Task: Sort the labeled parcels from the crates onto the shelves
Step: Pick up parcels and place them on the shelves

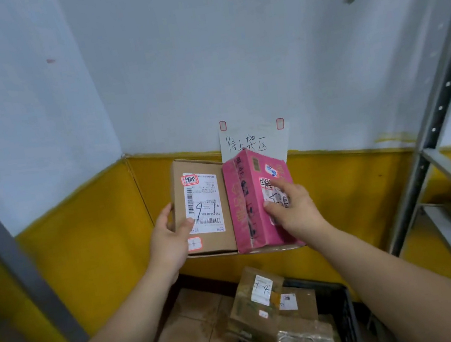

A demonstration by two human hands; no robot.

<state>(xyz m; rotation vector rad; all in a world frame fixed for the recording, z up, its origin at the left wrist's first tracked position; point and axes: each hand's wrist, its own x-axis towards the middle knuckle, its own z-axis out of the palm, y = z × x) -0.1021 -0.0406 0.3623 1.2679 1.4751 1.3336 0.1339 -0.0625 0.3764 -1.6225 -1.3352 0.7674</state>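
Down near, the dark crate (342, 314) is sitting on the floor, holding several brown parcels (256, 309). Above it, the left hand (170, 237) is gripping the brown box (203, 203) by its left edge, thumb on the label. The right hand (291, 207) is clutching the pink box (250, 205) alongside, edges touching. Beyond, a handwritten paper sign (255, 143) is hanging on the wall, and metal shelving (441, 97) is standing at the right.

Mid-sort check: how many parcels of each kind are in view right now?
Pink box: 1, in the right hand.
Brown cardboard boxes: 3, one in the left hand, two in the crate.
Shiny wrapped packet: 1, in the crate.
Total: 5 visible.
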